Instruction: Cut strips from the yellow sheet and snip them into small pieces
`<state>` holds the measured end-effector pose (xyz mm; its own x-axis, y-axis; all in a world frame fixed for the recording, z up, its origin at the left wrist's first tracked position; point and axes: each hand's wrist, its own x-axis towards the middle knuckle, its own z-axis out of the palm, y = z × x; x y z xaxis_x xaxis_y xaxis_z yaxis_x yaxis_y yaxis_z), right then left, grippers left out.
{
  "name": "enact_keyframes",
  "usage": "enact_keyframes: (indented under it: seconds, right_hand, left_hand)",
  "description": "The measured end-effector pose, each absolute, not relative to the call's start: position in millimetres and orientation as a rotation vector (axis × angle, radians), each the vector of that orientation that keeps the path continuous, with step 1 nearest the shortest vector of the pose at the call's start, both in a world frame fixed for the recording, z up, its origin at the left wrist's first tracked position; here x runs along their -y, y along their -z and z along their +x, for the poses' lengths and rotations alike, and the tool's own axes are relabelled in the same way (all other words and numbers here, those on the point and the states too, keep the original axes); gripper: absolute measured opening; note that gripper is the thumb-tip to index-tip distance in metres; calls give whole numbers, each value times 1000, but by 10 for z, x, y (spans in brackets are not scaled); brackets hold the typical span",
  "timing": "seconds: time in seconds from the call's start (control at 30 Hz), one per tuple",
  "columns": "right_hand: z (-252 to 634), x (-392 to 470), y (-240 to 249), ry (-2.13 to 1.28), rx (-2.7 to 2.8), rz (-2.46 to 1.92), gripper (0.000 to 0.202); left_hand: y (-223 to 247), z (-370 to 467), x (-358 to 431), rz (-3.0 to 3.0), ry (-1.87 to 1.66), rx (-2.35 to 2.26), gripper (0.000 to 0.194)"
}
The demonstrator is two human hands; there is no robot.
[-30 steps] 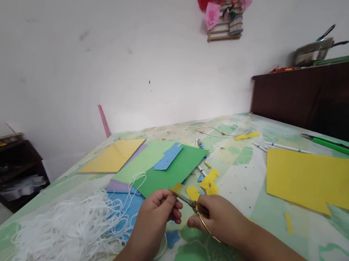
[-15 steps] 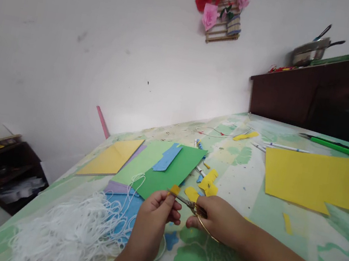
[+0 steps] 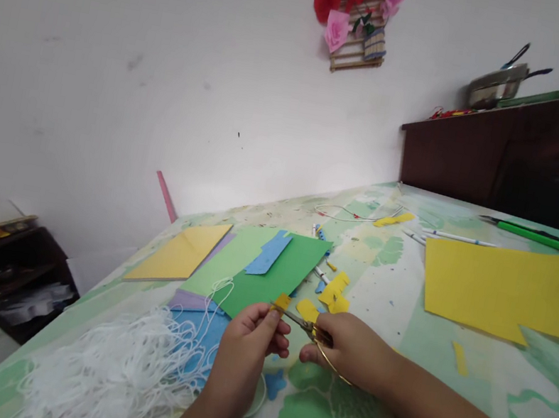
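Note:
Pinched between the thumb and fingers of my left hand [image 3: 252, 337] is a small yellow paper piece [image 3: 282, 302]. My right hand [image 3: 349, 347] grips a pair of scissors [image 3: 311, 328] with gold-coloured handles, its blades pointing left and reaching the yellow piece. Just beyond the hands lie yellow paper scraps [image 3: 335, 292]. A blue star-shaped cutout [image 3: 274, 384] rests on the table below the scissors. Beside my left forearm is a tangled heap of white cord [image 3: 115, 371].
Green sheets [image 3: 248, 290], a blue strip [image 3: 268, 254] and an orange-yellow pad [image 3: 179, 253] lie at the left. A large yellow sheet [image 3: 508, 292], white pens [image 3: 458, 238] and a green cutter knife [image 3: 545, 238] lie at the right. The wall stands behind the table.
Both hands stay in nearly the same place. The scissors' handles look spread a little wider, and the yellow piece is slightly turned. The view has shifted very slightly.

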<state>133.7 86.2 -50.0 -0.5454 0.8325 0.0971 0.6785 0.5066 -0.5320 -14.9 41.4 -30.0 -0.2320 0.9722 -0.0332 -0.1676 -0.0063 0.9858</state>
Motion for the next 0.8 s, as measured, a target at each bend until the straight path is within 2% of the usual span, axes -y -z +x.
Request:
enact_keyframes:
  seconds: [0.8]
  right_hand:
    - [1327, -853, 506, -620, 2407, -1269, 37]
  left_hand:
    - [318, -144, -410, 955, -1480, -1233, 13]
